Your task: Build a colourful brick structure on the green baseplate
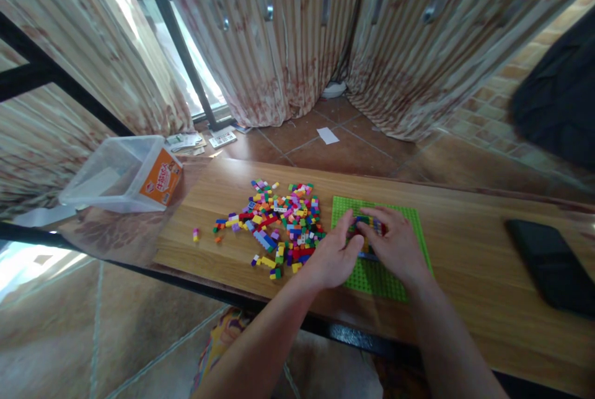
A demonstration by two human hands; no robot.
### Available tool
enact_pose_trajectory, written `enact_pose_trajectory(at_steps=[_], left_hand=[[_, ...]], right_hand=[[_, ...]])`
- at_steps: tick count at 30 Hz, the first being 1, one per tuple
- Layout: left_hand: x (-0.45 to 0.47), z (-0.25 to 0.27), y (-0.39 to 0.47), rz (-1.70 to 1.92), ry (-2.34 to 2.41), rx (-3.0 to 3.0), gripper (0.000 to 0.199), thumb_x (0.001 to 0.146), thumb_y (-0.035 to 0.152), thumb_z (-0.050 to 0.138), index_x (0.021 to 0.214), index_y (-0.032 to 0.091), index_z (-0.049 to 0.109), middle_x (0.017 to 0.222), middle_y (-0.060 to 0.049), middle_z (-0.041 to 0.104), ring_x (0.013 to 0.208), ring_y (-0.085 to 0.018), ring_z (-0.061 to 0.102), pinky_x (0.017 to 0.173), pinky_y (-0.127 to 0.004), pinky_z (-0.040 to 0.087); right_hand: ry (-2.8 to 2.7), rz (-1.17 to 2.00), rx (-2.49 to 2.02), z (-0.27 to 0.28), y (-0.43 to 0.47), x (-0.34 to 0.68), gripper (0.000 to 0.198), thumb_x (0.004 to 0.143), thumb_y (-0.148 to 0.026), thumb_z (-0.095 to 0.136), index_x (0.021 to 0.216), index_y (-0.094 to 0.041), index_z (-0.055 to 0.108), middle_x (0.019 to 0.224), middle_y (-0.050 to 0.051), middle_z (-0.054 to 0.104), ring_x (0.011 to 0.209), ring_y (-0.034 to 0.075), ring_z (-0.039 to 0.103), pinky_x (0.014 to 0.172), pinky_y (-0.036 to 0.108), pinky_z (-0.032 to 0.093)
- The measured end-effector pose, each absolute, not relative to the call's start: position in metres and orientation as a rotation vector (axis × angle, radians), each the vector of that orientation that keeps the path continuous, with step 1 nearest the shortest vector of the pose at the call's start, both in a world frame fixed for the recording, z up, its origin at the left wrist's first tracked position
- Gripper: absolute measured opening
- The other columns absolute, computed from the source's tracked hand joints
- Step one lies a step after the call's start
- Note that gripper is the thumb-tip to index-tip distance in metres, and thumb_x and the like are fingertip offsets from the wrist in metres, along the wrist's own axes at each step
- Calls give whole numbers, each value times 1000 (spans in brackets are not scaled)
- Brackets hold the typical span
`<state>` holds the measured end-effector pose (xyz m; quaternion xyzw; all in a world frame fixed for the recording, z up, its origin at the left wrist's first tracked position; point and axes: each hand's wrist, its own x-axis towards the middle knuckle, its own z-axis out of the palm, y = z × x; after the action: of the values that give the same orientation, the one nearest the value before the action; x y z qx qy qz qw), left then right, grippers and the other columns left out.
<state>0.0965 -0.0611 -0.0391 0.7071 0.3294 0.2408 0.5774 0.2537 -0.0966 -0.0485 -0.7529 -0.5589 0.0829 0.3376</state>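
Observation:
A green studded baseplate (379,284) lies on the wooden table, and a small multicoloured brick structure (367,220) stands on it. My left hand (337,258) is at the structure's left side, its thumb and fingers around that edge. From the right, my right hand (395,244) curves over the structure, fingertips on its top and thumb along the front. My hands cover much of the structure, and I cannot make out any single brick between the fingers. A spread pile of loose toy bricks (267,222) lies just left of the baseplate.
An open clear plastic box (111,191) with an orange label stands beyond the table's left end. A black phone-like slab (553,266) lies on the table (469,250) at the right. Papers (223,139) and a white sheet (328,135) are on the floor before the curtains (283,58).

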Motion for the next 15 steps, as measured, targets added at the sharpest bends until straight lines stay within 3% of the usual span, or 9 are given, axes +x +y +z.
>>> enact_pose_trajectory(at_steps=[15], left_hand=[[97, -28, -63, 512, 810, 1733, 66, 95, 34, 41, 153, 8, 25, 158, -18, 33, 145, -27, 34, 122, -46, 28]], right_hand=[[-1423, 219, -1980, -49, -96, 252, 32, 85, -44, 56, 105, -26, 74, 119, 12, 65, 114, 29, 57, 96, 53, 43]])
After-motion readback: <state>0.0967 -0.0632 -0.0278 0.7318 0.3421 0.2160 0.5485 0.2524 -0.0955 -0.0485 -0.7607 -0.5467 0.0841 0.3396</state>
